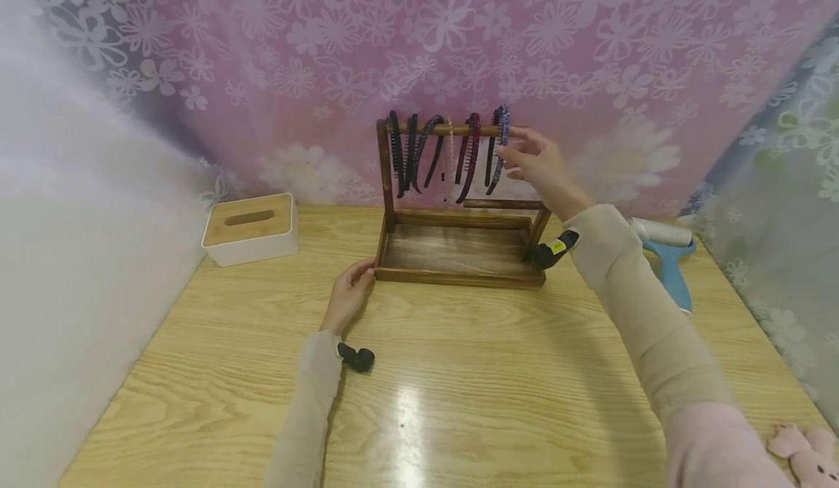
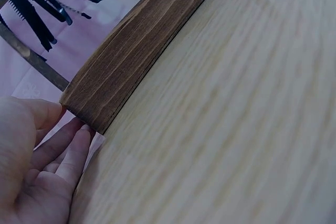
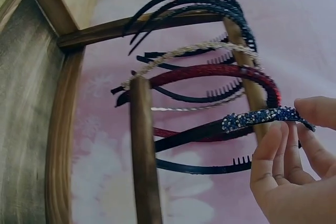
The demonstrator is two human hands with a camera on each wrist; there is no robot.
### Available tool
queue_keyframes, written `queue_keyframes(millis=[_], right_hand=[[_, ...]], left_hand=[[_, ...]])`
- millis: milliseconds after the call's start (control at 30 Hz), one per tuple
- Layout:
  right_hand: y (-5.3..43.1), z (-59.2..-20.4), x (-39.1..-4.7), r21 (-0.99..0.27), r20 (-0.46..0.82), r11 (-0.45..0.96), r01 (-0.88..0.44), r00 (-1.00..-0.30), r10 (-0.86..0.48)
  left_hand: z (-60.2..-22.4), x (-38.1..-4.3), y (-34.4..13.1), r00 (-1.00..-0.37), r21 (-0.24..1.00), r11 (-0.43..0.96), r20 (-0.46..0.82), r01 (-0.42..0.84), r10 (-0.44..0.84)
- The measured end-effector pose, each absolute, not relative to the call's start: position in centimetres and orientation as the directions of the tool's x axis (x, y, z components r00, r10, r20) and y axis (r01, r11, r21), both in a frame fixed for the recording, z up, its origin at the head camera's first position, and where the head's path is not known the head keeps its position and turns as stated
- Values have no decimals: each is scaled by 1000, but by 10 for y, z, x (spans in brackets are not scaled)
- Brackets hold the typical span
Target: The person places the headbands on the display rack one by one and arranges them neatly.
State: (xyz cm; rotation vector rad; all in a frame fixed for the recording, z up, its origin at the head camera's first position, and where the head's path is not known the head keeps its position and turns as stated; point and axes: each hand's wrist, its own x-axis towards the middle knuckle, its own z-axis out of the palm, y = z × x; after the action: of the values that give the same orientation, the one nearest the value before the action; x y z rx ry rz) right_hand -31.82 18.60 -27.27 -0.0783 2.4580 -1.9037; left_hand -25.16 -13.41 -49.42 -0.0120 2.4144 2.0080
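My right hand [image 1: 539, 164] pinches a headband with blue and silver sparkle [image 3: 262, 117] between thumb and fingers. That headband hangs over the top bar of a brown wooden stand [image 1: 452, 279], toward the right end. Left of it on the bar hang a dark red headband [image 3: 210, 72], a thin pale braided one [image 3: 184, 51] and several black toothed headbands [image 1: 395, 154]. Down at the stand's front left corner, my left hand [image 1: 347, 295] grips the tray edge, thumb on top and fingers low at the side [image 2: 84, 114].
A white tissue box [image 1: 255, 246] with a wooden lid stands at the left on the wood-grain table [image 1: 419, 357]. Right of the stand lies a blue-handled lint roller [image 1: 674, 269]. A pink plush toy [image 1: 806, 455] shows at the lower right. Behind hangs a pink floral curtain [image 1: 295, 51].
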Motion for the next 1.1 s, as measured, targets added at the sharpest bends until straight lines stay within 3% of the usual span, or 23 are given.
queue_keyframes(millis=[400, 833, 1100], right_hand=[[184, -292, -323, -936, -3, 351, -35, -994, -108], [198, -309, -302, -955, -53, 296, 22, -994, -96], [215, -341, -277, -974, -57, 221, 41, -996, -66]], left_hand=[[-494, -252, -129, -1000, 983, 184, -17, -17, -7], [-491, -251, -128, -1000, 984, 179, -15, -15, 0], [-495, -253, -127, -1000, 983, 184, -15, -18, -20]])
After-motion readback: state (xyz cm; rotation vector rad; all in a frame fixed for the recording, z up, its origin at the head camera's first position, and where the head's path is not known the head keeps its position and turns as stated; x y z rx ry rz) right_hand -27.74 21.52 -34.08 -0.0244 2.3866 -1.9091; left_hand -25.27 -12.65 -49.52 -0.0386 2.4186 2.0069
